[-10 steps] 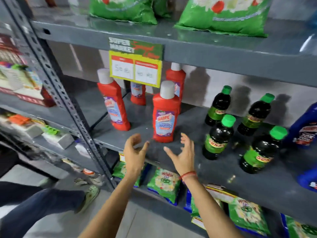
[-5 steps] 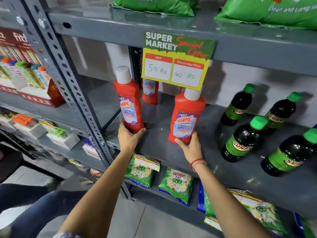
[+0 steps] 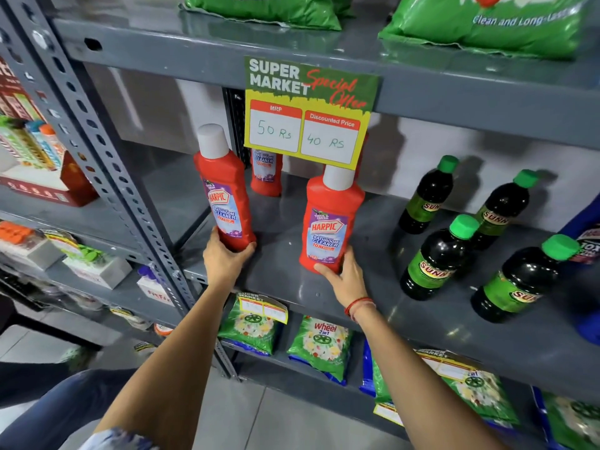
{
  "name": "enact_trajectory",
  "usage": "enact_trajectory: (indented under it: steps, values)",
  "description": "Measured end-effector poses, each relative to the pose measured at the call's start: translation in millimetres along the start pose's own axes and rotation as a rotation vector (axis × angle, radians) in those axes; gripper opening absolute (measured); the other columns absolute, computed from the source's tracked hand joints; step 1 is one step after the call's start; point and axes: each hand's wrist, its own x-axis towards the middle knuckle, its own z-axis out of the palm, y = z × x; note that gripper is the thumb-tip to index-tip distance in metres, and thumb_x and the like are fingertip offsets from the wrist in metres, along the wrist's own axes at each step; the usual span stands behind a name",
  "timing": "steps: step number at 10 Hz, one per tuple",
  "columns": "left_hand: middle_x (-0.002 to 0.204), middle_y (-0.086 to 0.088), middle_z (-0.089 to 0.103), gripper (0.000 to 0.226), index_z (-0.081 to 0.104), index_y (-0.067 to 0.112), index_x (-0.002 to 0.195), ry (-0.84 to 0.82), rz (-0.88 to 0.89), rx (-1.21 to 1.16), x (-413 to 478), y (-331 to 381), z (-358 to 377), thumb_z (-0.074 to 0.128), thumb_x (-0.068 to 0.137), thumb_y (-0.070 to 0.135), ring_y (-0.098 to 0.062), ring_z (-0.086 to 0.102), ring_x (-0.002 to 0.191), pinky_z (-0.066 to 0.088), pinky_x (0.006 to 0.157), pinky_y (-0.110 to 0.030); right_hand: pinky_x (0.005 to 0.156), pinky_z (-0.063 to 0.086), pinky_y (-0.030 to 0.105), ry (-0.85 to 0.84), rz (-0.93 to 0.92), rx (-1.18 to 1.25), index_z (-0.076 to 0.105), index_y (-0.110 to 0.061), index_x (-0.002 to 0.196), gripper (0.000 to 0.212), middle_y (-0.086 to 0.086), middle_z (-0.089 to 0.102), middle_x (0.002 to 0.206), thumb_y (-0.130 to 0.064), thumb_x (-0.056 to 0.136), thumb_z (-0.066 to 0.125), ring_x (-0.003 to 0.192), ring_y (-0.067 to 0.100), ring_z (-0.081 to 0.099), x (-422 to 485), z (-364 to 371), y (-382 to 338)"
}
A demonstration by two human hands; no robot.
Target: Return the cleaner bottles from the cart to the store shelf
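Observation:
Two red Harpic cleaner bottles with white caps stand upright near the front of the grey shelf (image 3: pixel 292 287). My left hand (image 3: pixel 224 258) grips the base of the left bottle (image 3: pixel 224 196). My right hand (image 3: pixel 344 277) holds the base of the right bottle (image 3: pixel 331 222). Another red cleaner bottle (image 3: pixel 266 172) stands further back, half hidden by the yellow price sign (image 3: pixel 308 112). The cart is out of view.
Several dark bottles with green caps (image 3: pixel 438 258) stand to the right on the same shelf. A blue bottle (image 3: pixel 587 235) is at the far right edge. Green detergent bags (image 3: pixel 319 344) fill the shelf below and the one above. A perforated steel post (image 3: pixel 107 164) rises at the left.
A second ago both hands were open in front of the shelf; they have since closed on the bases of the two front red bottles. The camera has moved closer.

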Motion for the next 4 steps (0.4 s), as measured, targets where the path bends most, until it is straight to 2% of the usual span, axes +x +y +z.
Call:
enact_trajectory:
  steps: [2,3,4]
  values:
    - [0.126,-0.018,0.057,0.076,0.041,0.007,0.127,-0.017,-0.025,0.022,-6,6,-1,0.079,0.064,0.029,-0.033,0.053,0.115,0.045,0.1,-0.047,0.086,0.046,0.029,0.056,-0.002,-0.047,0.047,-0.009,0.116,0.059,0.013,0.059,0.118,-0.026,0.068,0.078,0.104,0.021,0.058,-7,-2,-3]
    - [0.119,-0.019,0.059,0.062,0.046,0.007,0.12,0.008,-0.052,-0.025,-19,12,-3,0.076,0.067,0.022,-0.033,0.055,0.11,0.046,0.095,-0.042,0.091,0.049,0.035,0.116,-0.007,-0.013,0.048,-0.005,0.119,0.06,0.017,0.056,0.121,-0.02,0.069,0.078,0.104,0.023,0.058,-24,-8,-14]
    - [0.111,-0.013,0.065,0.042,0.053,0.009,0.114,0.074,-0.037,-0.136,-43,18,-1,0.068,0.074,0.015,-0.018,0.059,0.095,0.041,0.081,-0.023,0.088,0.052,0.036,0.21,-0.068,0.029,0.055,-0.004,0.113,0.047,0.018,0.062,0.113,-0.016,0.073,0.074,0.094,0.018,0.058,-40,-23,-25]
